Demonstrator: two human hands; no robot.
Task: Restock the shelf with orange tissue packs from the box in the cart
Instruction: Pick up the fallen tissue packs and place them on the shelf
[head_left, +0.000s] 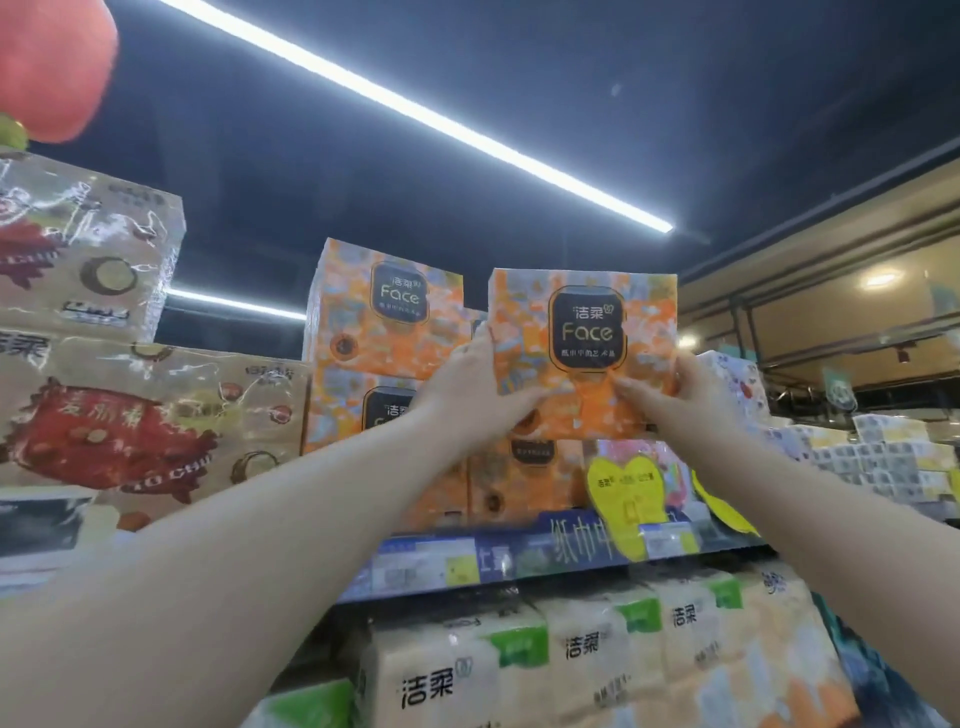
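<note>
An orange tissue pack (584, 312) with a dark "Face" label is raised high in front of the top shelf. My left hand (480, 387) grips its lower left corner, and my right hand (675, 397) grips its lower right corner. Directly below it another orange pack (524, 480) stands on the shelf. To the left rises a stack of two orange packs (382, 312), the upper one level with the held pack. The box and the cart are out of view.
Brown tissue packs with red artwork (140, 415) fill the shelf's left side. A yellow heart-shaped price tag (626, 496) hangs on the blue shelf edge (519, 558). Pale packs with green labels (524, 670) sit on the lower shelf. White packs (883, 457) stack at right.
</note>
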